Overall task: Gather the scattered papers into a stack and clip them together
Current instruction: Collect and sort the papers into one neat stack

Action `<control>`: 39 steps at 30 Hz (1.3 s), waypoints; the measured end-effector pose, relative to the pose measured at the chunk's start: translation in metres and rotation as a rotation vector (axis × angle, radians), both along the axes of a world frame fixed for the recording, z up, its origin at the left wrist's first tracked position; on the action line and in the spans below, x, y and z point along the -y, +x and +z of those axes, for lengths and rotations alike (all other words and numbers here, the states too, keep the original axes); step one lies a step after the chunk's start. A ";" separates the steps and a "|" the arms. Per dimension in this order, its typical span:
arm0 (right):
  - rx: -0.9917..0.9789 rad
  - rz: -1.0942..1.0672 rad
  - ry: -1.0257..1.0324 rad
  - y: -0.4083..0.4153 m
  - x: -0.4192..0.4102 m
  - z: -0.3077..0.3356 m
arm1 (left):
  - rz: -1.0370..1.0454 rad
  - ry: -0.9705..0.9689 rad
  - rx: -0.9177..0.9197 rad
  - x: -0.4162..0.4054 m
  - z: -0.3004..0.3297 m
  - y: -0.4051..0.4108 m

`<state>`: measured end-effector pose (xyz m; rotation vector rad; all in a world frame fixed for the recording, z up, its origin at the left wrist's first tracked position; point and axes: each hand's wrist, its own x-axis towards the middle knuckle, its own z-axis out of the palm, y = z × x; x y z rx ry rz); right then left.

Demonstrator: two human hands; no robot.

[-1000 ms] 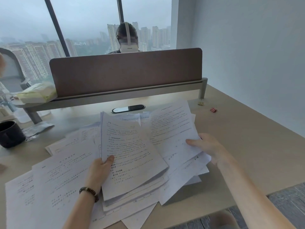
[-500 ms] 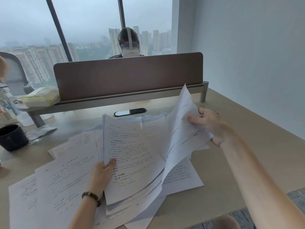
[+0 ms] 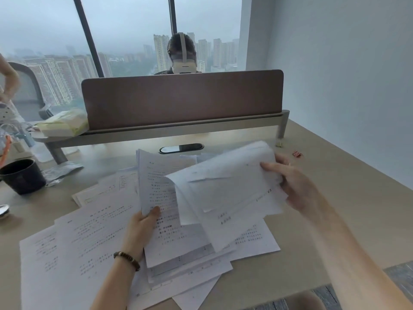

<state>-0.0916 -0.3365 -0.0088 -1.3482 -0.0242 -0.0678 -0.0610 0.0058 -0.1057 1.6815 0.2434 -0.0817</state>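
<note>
A black cup [image 3: 22, 176] stands at nine o'clock on the desk [image 3: 348, 211]. The left hand [image 3: 139, 231] pinches a printed stack [image 3: 161, 198], thumb on top. Its print is too blurred to read. At three o'clock the right hand [image 3: 292, 182] grips lifted sheets [image 3: 225, 186]; red clips [image 3: 297, 154] lie beyond.

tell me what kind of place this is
Most likely a high-rise office: a shared desk with a brown divider screen, another person seated behind it, printed papers spread out, and tower blocks through the window.

Bare desk [image 3: 335, 220] right of papers [image 3: 73, 247]; black cup [image 3: 23, 176] far left.
</note>
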 end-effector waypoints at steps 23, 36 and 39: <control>-0.225 -0.144 -0.228 0.003 -0.037 -0.078 | -0.136 -0.233 0.096 0.013 0.025 -0.015; -0.279 0.049 -0.259 0.001 -0.065 -0.079 | -0.140 -0.235 0.101 0.011 0.026 -0.012; -0.224 0.076 -0.297 0.001 -0.060 -0.076 | -0.141 -0.243 0.120 0.011 0.026 -0.010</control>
